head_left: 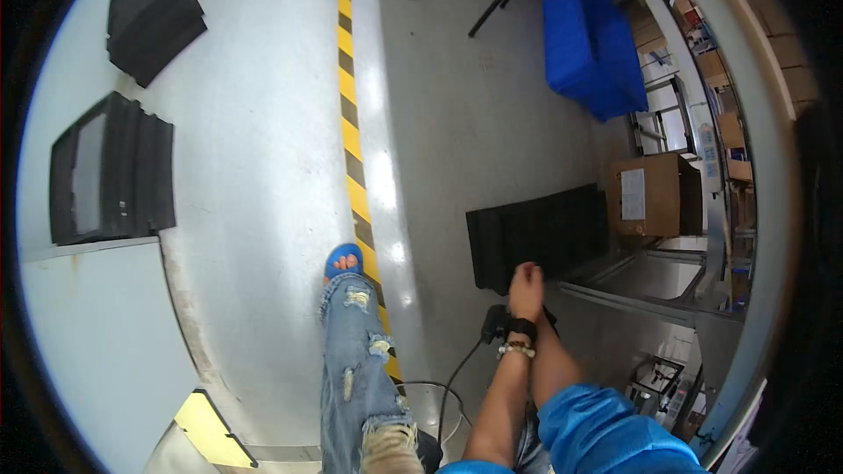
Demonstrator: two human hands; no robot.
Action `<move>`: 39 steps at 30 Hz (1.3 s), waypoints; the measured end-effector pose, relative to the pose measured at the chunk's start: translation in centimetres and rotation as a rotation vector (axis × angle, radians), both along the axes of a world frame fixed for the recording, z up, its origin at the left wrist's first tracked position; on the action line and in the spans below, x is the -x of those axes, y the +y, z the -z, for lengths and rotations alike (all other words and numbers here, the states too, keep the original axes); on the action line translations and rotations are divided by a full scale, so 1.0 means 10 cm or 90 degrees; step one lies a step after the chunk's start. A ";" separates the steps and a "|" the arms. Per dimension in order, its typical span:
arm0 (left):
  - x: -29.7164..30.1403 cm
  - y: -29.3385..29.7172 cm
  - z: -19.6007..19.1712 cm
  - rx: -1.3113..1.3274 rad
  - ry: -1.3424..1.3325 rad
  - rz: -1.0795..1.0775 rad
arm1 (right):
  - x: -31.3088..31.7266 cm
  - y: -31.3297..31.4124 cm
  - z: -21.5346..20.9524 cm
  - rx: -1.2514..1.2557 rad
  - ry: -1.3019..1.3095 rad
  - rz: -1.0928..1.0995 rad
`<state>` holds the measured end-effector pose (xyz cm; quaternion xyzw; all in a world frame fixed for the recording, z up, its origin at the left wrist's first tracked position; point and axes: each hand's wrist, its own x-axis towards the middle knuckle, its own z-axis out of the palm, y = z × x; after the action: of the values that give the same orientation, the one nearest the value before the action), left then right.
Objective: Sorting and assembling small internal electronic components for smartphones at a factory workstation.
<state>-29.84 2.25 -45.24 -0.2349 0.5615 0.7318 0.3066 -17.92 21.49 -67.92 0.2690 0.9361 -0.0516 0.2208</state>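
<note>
My left hand point(527, 292) is in front of me with its fingers curled closed, and what they hold, if anything, is hidden. A black watch point(522, 328) and a beaded bracelet point(515, 349) circle that wrist. My right forearm point(553, 362), below a blue sleeve, crosses behind the left wrist, which hides the right hand and its fingers. Close beside the wrists is a black device point(494, 323) with a dark cable point(451, 379) running down from it; which hand touches it, I cannot tell. Just beyond my left hand, a black mat or panel point(540, 233) lies on the floor.
Right of the mat stands an open cardboard box point(645, 197) near a metal frame point(632, 285). A blue bin point(593, 48) is farther off. Black stacked panels point(114, 171) stand at left. Yellow-black floor tape point(351, 136) runs past my blue sandal point(343, 261).
</note>
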 end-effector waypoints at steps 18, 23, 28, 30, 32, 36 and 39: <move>-1.45 -2.70 -4.64 -0.040 0.664 0.032 | -0.21 -3.45 -5.05 0.511 0.642 0.216; -1.88 -2.58 -5.94 -0.570 1.134 -0.402 | -1.18 -3.50 -6.49 0.609 0.766 0.160; -2.36 -2.03 -5.66 -0.481 1.086 0.004 | -2.46 -3.42 -7.56 0.451 0.908 0.128; -2.60 -1.60 -5.65 -0.529 0.841 0.428 | -3.07 -3.41 -7.43 0.341 0.881 0.108; -2.97 -0.86 -5.58 -0.286 0.849 0.716 | -3.61 -3.20 -7.71 0.216 0.903 0.289; -3.27 -0.16 -5.03 -0.090 0.847 1.049 | -4.48 -2.80 -7.58 -0.163 0.950 0.554; -3.25 0.14 -4.83 -0.075 0.942 1.148 | -4.98 -2.52 -7.36 -0.160 0.792 0.625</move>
<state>2.66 3.63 3.11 0.7474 0.5317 0.2319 0.3239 31.86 -3.69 5.70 0.5950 0.6610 -0.1774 -0.4213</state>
